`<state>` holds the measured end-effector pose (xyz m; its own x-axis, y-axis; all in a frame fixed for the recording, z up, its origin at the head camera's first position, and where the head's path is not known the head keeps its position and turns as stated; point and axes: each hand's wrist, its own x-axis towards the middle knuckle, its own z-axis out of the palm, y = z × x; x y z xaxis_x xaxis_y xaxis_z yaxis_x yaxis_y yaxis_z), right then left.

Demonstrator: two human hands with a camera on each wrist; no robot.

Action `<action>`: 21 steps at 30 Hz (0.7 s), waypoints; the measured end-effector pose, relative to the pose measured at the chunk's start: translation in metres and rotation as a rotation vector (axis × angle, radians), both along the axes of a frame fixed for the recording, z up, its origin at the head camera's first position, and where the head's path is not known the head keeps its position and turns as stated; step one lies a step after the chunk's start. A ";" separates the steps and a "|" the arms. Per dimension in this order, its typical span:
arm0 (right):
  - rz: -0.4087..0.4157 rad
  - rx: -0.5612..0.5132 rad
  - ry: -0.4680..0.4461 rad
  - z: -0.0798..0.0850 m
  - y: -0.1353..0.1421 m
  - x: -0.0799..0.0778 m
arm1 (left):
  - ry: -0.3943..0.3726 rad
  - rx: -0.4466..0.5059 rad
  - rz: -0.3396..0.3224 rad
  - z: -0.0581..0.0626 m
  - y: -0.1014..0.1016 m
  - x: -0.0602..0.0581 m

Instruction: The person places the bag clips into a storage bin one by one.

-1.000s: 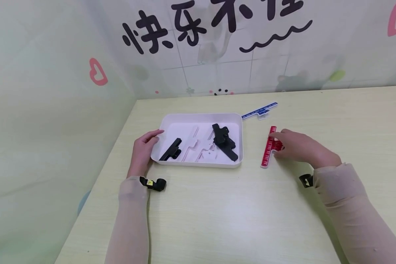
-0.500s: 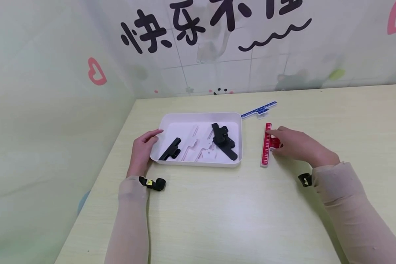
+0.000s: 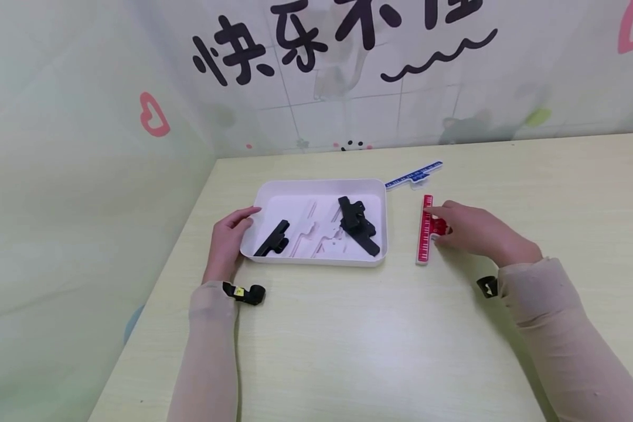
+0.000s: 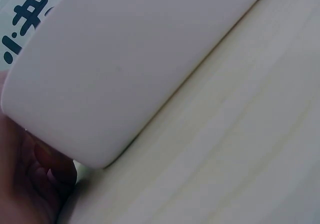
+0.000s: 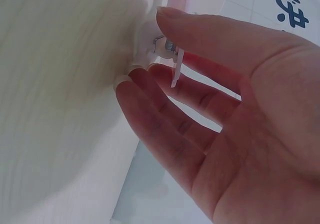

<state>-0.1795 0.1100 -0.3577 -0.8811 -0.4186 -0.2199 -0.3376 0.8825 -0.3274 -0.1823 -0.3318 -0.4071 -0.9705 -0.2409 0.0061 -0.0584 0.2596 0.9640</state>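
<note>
My left hand (image 3: 228, 241) holds the left end of a white tray (image 3: 316, 262), fingertips over its rim; the left wrist view shows curled fingers (image 4: 52, 166) against the tray's end wall. Inside the tray lie a black long-bar clip (image 3: 272, 239), clear clips (image 3: 304, 230) and overlapping black clips (image 3: 354, 220). To the right of the tray, my right hand (image 3: 477, 231) pinches a red long-bar clip (image 3: 424, 234) with white markings, which stays low at the table. In the right wrist view, thumb and curled fingers surround its spring and lever (image 5: 176, 69).
A blue long-bar clip (image 3: 414, 176) lies behind the red one, near the tray's back right corner. The pale wooden table (image 3: 348, 340) meets a printed cloth backdrop (image 3: 348, 117) behind and at the left.
The red clip has shifted slightly left and back and turned a little more upright in the head view, with my right hand following. My left hand and the tray stay in place.
</note>
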 end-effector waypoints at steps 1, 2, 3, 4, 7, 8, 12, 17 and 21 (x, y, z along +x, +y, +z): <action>-0.001 0.001 0.001 0.000 0.000 0.000 | -0.001 -0.003 0.000 0.000 0.000 0.000; -0.002 0.000 0.004 -0.001 0.000 0.000 | -0.003 -0.006 0.000 0.000 -0.001 0.000; -0.004 0.001 0.011 -0.001 0.000 0.000 | -0.004 -0.007 0.000 0.000 -0.001 0.000; -0.005 0.001 0.014 -0.001 0.000 0.000 | -0.004 -0.006 -0.001 0.000 -0.001 0.000; 0.002 0.004 0.024 -0.001 0.000 0.000 | -0.001 0.001 -0.004 0.000 0.000 0.000; 0.004 0.002 0.028 -0.001 0.000 0.000 | 0.000 0.002 -0.005 0.000 0.000 0.000; 0.009 0.000 0.031 0.000 -0.001 0.001 | 0.001 0.000 -0.006 0.000 -0.001 0.000; 0.006 0.002 0.034 0.000 -0.002 0.002 | -0.006 0.001 -0.006 -0.001 -0.001 0.000; 0.003 0.011 0.043 0.000 -0.001 0.002 | -0.003 -0.001 -0.005 -0.001 -0.001 0.000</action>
